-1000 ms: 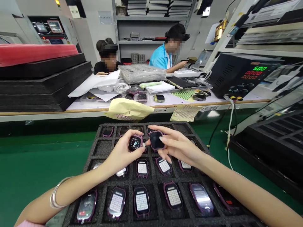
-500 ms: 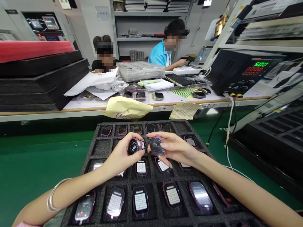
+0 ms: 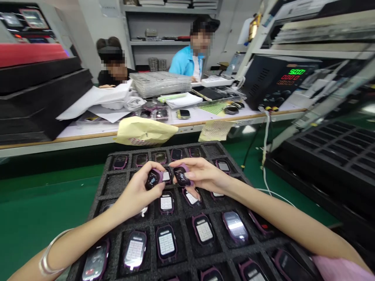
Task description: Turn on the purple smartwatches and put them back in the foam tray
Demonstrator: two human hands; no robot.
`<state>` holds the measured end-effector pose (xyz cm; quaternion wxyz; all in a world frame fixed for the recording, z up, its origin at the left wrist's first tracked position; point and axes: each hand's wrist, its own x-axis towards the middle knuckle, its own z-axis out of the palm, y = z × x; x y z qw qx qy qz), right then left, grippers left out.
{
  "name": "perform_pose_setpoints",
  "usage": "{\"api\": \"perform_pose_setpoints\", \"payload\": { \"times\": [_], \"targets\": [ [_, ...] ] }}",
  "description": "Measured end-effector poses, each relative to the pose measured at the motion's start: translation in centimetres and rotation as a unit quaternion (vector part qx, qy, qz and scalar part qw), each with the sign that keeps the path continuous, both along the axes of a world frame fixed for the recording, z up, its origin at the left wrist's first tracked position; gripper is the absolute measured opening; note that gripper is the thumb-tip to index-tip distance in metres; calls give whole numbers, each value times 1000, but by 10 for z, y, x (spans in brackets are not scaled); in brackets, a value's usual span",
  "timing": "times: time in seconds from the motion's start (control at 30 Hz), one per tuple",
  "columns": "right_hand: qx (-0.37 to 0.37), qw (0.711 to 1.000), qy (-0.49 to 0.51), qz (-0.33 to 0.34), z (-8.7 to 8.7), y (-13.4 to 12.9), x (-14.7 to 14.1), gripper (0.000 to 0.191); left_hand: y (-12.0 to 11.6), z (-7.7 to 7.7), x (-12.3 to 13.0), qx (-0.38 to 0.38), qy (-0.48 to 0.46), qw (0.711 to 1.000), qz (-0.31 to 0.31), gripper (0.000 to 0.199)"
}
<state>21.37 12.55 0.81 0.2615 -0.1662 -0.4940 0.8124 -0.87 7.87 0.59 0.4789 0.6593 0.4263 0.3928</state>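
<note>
Purple-cased, rounded-square smartwatch [image 3: 153,179] sits pinched in the left hand [image 3: 138,191], a matching purple smartwatch [image 3: 180,176] in the right hand [image 3: 202,174], both above a black foam compartment tray [image 3: 115,185]. Several trayed watches [image 3: 166,242] show white keypads; back-row watches [image 3: 176,154] look dark; the held pair is unseated.

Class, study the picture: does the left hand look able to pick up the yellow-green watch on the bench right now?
Probably not: the left hand holds a purple-cased watch, and the yellow-green watch lies beyond the foam tray, on the bench, though uncovered.
</note>
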Motion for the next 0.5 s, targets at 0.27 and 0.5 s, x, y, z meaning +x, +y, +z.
{"api": "perform_pose_setpoints", "payload": {
  "times": [0.27,0.5],
  "targets": [
    [-23,999,13,24,-3,-2,3,43,-6,-4,-3,-78,28,996,28,34],
    [-13,999,11,35,-3,-3,6,45,-9,-5,-2,-83,64,994,41,37]
  ]
}}
